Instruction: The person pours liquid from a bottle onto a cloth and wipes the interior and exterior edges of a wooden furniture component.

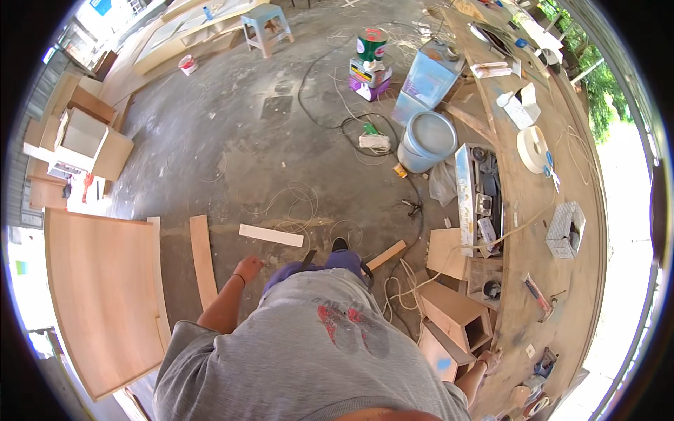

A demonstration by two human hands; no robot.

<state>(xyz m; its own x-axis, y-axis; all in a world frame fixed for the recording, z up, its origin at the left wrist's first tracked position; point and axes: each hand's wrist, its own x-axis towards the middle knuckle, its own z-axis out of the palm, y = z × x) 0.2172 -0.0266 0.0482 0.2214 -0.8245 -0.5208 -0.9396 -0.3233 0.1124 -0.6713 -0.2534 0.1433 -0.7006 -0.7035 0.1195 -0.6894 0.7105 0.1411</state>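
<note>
Left arm extends forward and down, elbow slightly bent; the left hand (248, 269) hangs loosely curled above the concrete floor (232, 140), holding nothing, fingers neither spread nor clenched. Nearest it lie 1 narrow wood strip (202, 259), just to its left, and 1 pale short board (271, 236) just ahead; neither is touched. Right arm reaches back and out to the side; the right hand (489, 361) rests on the edge of the long workbench (562, 295), beside 2 open wooden boxes (453, 326). Its finger position cannot be determined. A large plywood panel (105, 298) lies far left.
</note>
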